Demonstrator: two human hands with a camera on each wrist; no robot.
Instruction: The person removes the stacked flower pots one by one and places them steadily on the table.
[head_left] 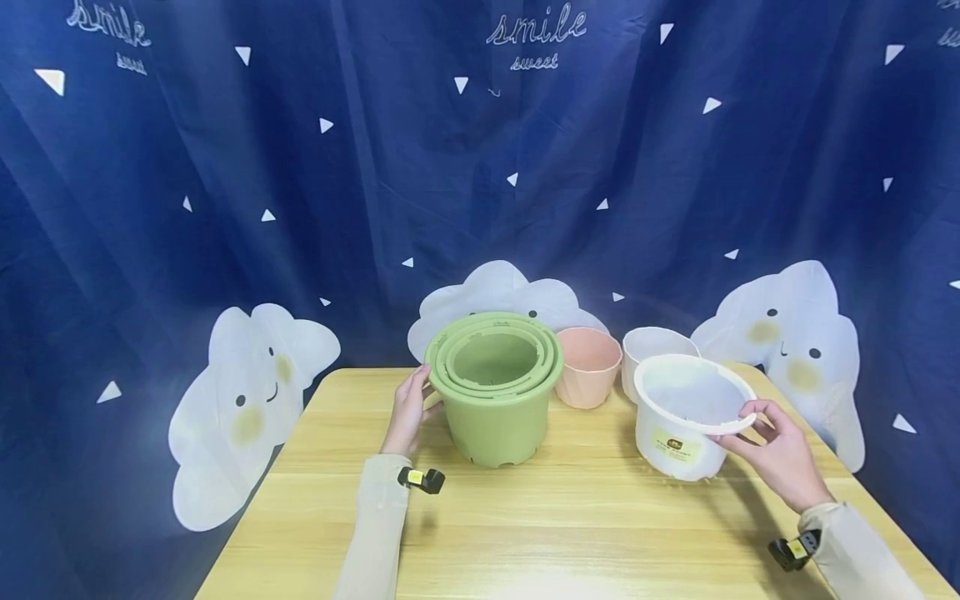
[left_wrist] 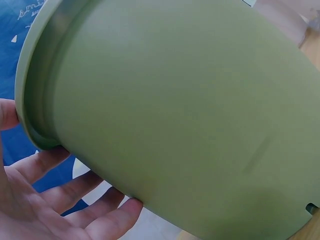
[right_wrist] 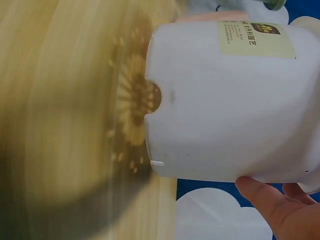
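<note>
On the left of the head view, my left hand [head_left: 407, 410] holds the side of a green flower pot [head_left: 498, 429]. Smaller green pots [head_left: 495, 358] sit nested inside it. Up close in the left wrist view, the thumb is at the rim and the fingers [left_wrist: 112, 220] lie beneath it against the outer wall. My right hand [head_left: 783, 450] grips a white flower pot [head_left: 678, 446] by its rim, thumb on the outside wall. This pot is tilted and raised above the table, its shadow dotted with light in the right wrist view. A label [right_wrist: 257, 39] is on its side.
A pink pot [head_left: 588, 387] stands behind, between the two held pots. Beside it is another white pot [head_left: 652, 340], partly hidden behind the held one. The wooden table [head_left: 480, 533] ends at a dark blue curtain [head_left: 420, 167] with cloud prints.
</note>
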